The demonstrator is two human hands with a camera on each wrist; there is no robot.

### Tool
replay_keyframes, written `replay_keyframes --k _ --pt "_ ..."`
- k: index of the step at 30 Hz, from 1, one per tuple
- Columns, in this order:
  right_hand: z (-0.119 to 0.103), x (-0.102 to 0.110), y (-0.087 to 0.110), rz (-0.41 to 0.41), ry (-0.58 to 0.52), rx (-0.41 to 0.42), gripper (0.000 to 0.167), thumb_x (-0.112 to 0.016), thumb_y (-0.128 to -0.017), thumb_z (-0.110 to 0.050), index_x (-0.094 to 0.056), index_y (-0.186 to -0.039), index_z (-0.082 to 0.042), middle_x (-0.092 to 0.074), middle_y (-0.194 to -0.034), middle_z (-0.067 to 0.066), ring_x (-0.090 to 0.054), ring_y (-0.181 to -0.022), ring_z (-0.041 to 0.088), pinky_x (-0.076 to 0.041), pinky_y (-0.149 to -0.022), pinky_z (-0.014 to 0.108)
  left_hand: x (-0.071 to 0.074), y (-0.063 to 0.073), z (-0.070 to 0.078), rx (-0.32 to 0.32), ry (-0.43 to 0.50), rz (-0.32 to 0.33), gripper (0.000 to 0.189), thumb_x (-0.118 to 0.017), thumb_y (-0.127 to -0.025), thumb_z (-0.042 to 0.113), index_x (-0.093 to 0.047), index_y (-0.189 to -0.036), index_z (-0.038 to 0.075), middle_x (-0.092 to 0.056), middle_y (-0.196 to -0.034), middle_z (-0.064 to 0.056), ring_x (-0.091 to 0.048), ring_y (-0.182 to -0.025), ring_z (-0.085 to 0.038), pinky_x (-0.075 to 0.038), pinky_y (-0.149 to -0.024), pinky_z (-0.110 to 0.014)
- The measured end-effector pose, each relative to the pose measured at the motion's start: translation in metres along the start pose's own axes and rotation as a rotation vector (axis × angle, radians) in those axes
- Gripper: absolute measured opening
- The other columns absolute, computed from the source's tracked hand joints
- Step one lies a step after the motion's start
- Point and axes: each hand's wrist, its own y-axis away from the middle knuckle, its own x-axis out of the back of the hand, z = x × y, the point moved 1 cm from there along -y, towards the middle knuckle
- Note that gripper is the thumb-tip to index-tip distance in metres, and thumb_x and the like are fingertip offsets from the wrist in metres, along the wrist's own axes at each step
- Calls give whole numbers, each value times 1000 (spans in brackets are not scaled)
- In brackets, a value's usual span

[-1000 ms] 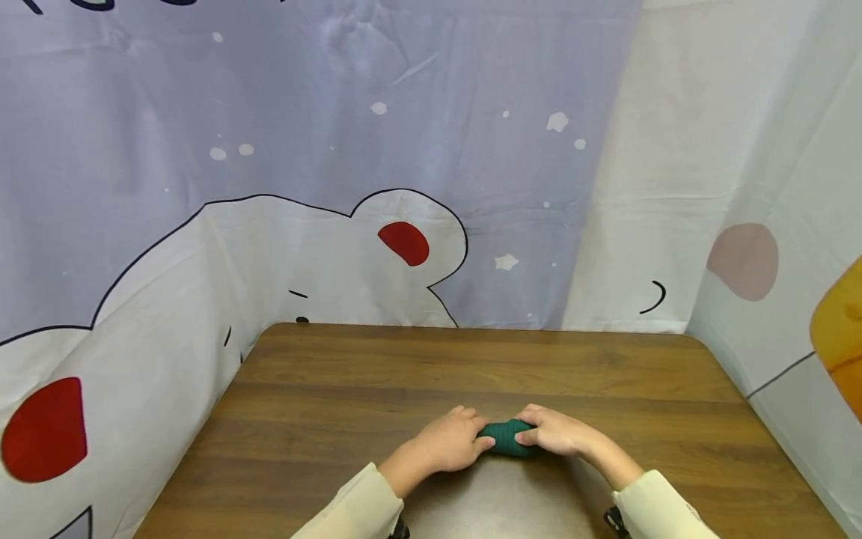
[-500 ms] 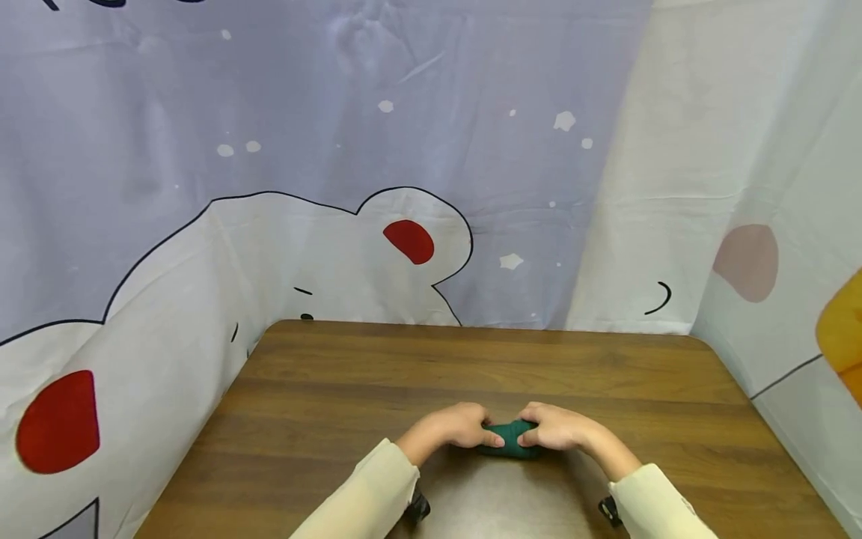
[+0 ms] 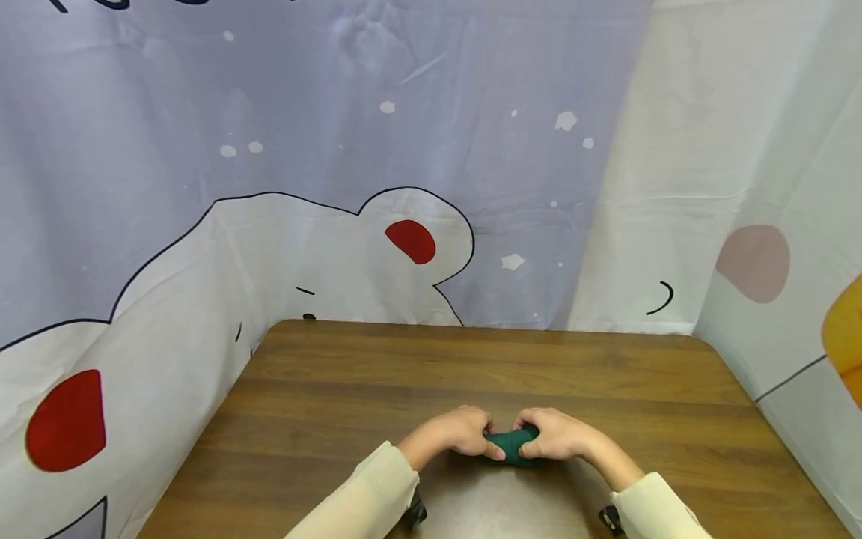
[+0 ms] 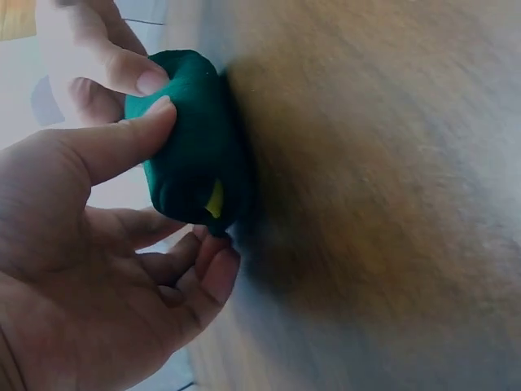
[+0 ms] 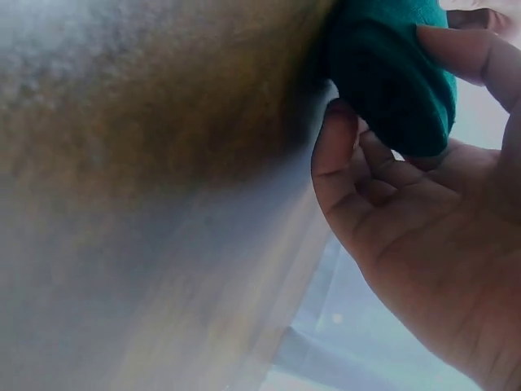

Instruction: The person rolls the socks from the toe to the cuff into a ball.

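A dark green rolled-up cloth (image 3: 513, 446) lies crosswise close over the table in front of me, its ends between my two hands. My left hand (image 3: 460, 432) grips the left end, thumb on the near side and fingers curled behind. In the left wrist view a small yellow bit (image 4: 214, 199) pokes out of the coiled end of the roll (image 4: 189, 134). My right hand (image 3: 557, 434) holds the other end the same way; the right wrist view shows its thumb pressing the green fabric (image 5: 391, 77) and its fingers bent underneath.
The brown wooden table (image 3: 350, 367) reaches back to a printed fabric backdrop (image 3: 512, 165) with cartoon shapes. Side cloths hang along the left and right table edges. Black straps with small devices (image 3: 610, 519) show below both pale sleeves (image 3: 367, 494).
My left hand has shifted right and wrapped its fingers round the roll's end, where it lay flatter before. Both hands' fingers are now more bent, and the roll sits slightly nearer me.
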Motion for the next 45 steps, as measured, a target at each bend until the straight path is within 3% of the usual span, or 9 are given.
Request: replay_keyframes --k 4,7,14,18,27,31,38,42,45 --pt "1 -2 2 -11 -3 27 42 -74 -75 -19 -67 -114 -6 -63 -107 1 -54 -91 16 -45 -76 30 -4 0 -1 -26 52 28 42 -81 -84 44 -67 -111 14 -67 -100 4 -60 -92 -9 -50 -82 -25" --pt "0 -3 4 -13 27 59 43 -75 -73 -17 -69 -113 -3 -61 -107 -1 -53 -92 14 -46 -78 28 -7 1 -2 -72 12 49 45 -82 -83 45 -70 -113 14 -68 -100 5 -59 -95 -9 -48 -84 -23" --pt "0 -6 7 56 79 111 38 -79 -72 -19 -67 -106 -11 -59 -101 -7 -52 -88 7 -46 -76 26 -11 4 -4 -208 -114 132 40 -83 -81 47 -72 -105 16 -61 -91 9 -49 -85 -5 -42 -76 -19" --pt "-1 -7 10 109 30 119 37 -82 -76 -23 -65 -108 -16 -64 -101 -5 -55 -85 8 -45 -71 26 -10 9 -8 -249 -83 212 41 -84 -82 44 -70 -109 17 -63 -96 9 -52 -86 -3 -44 -75 -19" --pt "-15 -8 18 313 -60 151 43 -82 -84 -40 -60 -117 -23 -66 -108 -5 -60 -89 8 -50 -75 27 9 33 -8 -277 -40 422 38 -86 -82 36 -68 -111 20 -66 -104 9 -56 -93 -3 -49 -81 -21" --pt "-30 -9 20 452 -59 187 48 -84 -83 -36 -59 -122 -24 -67 -110 -5 -61 -88 7 -52 -74 27 21 48 -4 -320 -54 538 36 -86 -82 30 -68 -111 19 -67 -106 9 -58 -98 -5 -51 -86 -22" --pt "-57 -11 23 731 58 405 51 -91 -75 -13 -64 -118 -17 -70 -112 -3 -66 -93 10 -55 -77 24 36 70 -4 -509 -89 805 37 -91 -76 21 -69 -106 17 -69 -101 9 -60 -95 -7 -50 -88 -21" --pt "-69 -9 23 827 49 600 37 -82 -87 -23 -66 -118 -10 -70 -113 2 -66 -101 16 -49 -92 16 41 78 -6 -634 -59 941 41 -93 -70 15 -70 -104 15 -71 -101 7 -61 -96 -10 -49 -91 -23" --pt "-79 -7 20 915 64 767 33 -69 -96 -28 -68 -114 -1 -70 -110 10 -64 -100 23 -46 -99 18 44 82 -6 -695 -33 1015 45 -93 -69 10 -70 -107 13 -71 -106 3 -62 -101 -13 -48 -95 -23"
